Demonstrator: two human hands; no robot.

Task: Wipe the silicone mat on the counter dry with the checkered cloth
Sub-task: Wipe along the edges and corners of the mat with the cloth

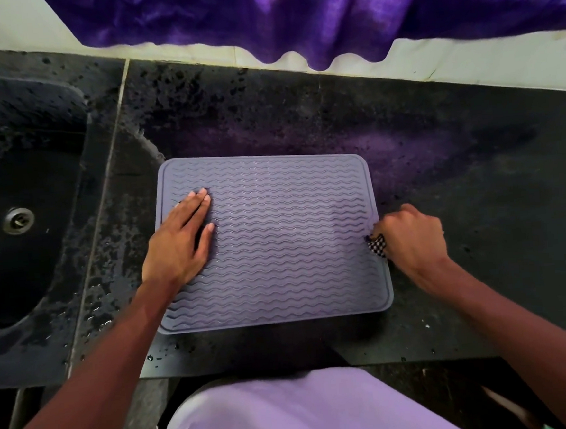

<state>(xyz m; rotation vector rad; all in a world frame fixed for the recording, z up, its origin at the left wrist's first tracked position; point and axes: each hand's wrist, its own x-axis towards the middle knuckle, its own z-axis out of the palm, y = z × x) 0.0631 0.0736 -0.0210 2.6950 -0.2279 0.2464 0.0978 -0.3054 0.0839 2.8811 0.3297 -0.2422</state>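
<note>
A grey silicone mat (287, 244) with wavy ridges lies flat on the black stone counter (455, 155). My left hand (181, 241) rests flat on the mat's left part, fingers straight and pressing down. At the mat's right edge my right hand (412, 235) is balled around the checkered cloth (377, 245). Only a small black-and-white bunch of the cloth shows under the fist, touching the mat's rim. The rest of the cloth is hidden inside the hand.
A dark sink (23, 212) with a metal drain (18, 220) is set into the counter at the left. Water drops speckle the counter around the mat. A purple curtain (294, 16) hangs over the back wall. The counter's front edge runs just below the mat.
</note>
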